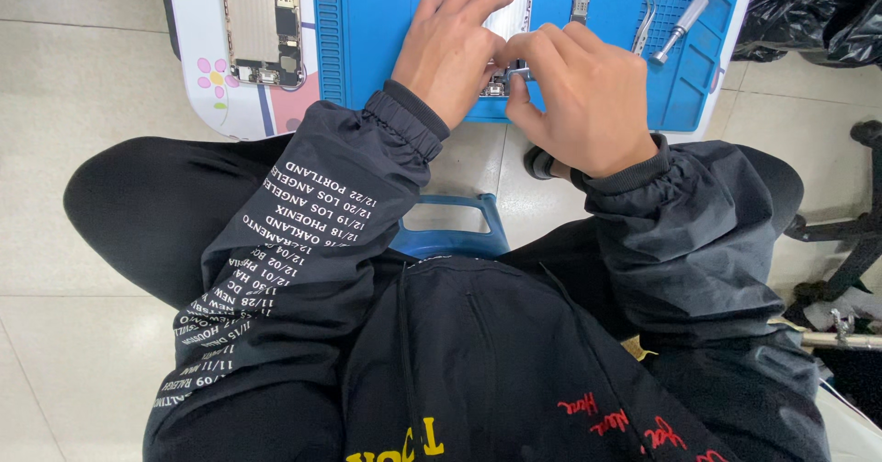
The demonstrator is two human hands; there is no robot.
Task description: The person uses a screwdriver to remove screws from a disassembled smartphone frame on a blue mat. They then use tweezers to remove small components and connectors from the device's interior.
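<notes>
An opened phone body [511, 10] lies on a blue work mat [377, 30] at the table's near edge. My left hand [452, 50] rests over the phone's lower left part, fingers spread flat and pressing it down. My right hand [581, 95] sits just right of it, thumb and forefinger pinched on a small metal tool [520, 74] at the phone's bottom end. Both hands hide most of the phone. My black sleeves reach down to my lap.
A second opened phone [263, 23] lies on the white table [197, 95] at the left. Tweezers [642, 28] and a silver screwdriver [685, 23] rest on the mat at the right. A blue stool seat [450, 228] shows between my knees. Black bags [808, 12] and a chair base [845, 232] stand to the right.
</notes>
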